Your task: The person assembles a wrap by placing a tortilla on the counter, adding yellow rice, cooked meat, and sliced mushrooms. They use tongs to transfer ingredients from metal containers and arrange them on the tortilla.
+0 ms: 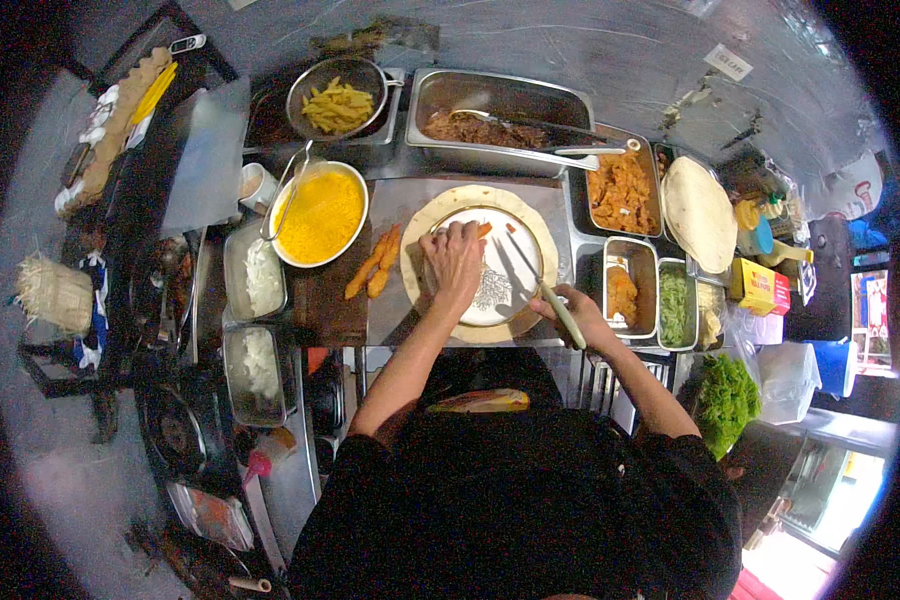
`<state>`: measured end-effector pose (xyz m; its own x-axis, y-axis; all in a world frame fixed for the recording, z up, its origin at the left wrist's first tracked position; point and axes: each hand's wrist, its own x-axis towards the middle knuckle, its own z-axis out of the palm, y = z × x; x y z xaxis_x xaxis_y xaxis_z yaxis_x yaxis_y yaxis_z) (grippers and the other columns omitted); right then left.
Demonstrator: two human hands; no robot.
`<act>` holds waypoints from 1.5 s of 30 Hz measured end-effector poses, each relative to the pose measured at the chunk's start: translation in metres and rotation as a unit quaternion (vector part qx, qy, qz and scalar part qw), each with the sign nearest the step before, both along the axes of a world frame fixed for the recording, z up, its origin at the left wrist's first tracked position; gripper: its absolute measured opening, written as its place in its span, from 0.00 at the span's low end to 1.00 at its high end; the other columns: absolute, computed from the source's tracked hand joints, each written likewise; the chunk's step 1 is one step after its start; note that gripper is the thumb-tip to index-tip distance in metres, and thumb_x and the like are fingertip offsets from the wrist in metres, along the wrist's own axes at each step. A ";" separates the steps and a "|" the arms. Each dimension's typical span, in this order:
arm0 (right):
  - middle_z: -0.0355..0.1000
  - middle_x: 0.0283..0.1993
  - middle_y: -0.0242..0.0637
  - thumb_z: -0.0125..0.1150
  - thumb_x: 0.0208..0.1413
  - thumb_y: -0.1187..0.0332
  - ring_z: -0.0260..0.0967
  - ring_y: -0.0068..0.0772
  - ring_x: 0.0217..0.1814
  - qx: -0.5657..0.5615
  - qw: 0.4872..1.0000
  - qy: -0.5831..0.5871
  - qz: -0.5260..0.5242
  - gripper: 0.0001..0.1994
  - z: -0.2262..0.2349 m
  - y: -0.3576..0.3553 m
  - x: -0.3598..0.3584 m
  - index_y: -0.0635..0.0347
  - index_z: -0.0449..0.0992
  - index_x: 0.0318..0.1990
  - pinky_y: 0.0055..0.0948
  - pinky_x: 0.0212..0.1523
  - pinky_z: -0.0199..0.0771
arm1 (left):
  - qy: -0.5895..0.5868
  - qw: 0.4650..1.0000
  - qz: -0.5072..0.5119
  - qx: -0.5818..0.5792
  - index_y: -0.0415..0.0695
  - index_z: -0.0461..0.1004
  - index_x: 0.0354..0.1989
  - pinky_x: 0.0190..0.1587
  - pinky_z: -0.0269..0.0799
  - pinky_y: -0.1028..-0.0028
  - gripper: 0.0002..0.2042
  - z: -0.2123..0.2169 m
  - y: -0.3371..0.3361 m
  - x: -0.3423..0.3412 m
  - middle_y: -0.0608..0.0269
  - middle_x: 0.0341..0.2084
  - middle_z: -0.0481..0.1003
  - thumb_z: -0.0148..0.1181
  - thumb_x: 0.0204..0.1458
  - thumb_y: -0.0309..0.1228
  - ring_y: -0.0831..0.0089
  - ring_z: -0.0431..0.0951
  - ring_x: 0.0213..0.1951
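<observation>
A white plate [487, 297] with a dark printed pattern rests on a large flat tortilla [422, 207]. Over the plate's left half, my left hand [455, 262] is closed, fingers bent down on an orange breaded strip [485, 230] that they mostly cover. A small cut piece [510, 228] lies just right of it. My right hand [585, 318] grips the pale green handle of a knife [564, 313], its blade angled up and left over the plate towards that piece. Two more breaded strips [374, 264] lie left of the tortilla.
A bowl of yellow shredded cheese [320, 215] stands left, near tubs of white food [261, 275]. Behind are a strainer of fries [337, 107] and a deep meat tray [501, 85] with tongs. Right are orange-filled trays [622, 192], shredded greens [673, 305], stacked tortillas [700, 213] and lettuce [727, 398].
</observation>
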<state>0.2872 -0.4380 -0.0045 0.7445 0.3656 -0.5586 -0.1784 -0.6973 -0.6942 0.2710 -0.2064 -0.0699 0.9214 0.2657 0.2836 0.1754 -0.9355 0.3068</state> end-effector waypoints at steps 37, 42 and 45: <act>0.69 0.43 0.40 0.53 0.53 0.34 0.70 0.26 0.35 0.159 0.986 0.026 0.041 0.41 -0.062 -0.038 -0.032 0.62 0.62 0.61 0.24 0.25 0.75 | -0.107 0.988 -0.100 -0.047 0.46 0.71 0.43 0.51 0.54 0.56 0.13 0.009 -0.021 -0.038 0.61 0.40 0.69 0.61 0.48 0.24 0.65 0.70 0.45; 0.70 0.52 0.48 0.53 0.53 0.34 0.69 0.39 0.52 0.084 0.976 0.203 0.005 0.42 0.011 -0.018 -0.020 0.63 0.63 0.62 0.34 0.52 0.72 | -0.100 0.985 -0.131 -0.048 0.47 0.71 0.43 0.52 0.53 0.54 0.14 0.013 -0.019 -0.042 0.64 0.41 0.70 0.62 0.47 0.25 0.66 0.70 0.46; 0.69 0.54 0.50 0.55 0.52 0.35 0.65 0.44 0.59 0.117 0.989 0.081 0.030 0.41 -0.016 -0.022 -0.019 0.64 0.65 0.60 0.34 0.61 0.62 | -0.104 0.985 -0.134 -0.039 0.48 0.71 0.43 0.51 0.53 0.55 0.14 0.010 -0.020 -0.041 0.65 0.41 0.70 0.62 0.46 0.24 0.67 0.70 0.46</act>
<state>0.2681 -0.4598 -0.0208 0.6251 0.5392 -0.5644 -0.2647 -0.5337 -0.8031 0.2301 -0.2262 -0.0600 0.8854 0.0484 0.4623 -0.1495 -0.9121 0.3818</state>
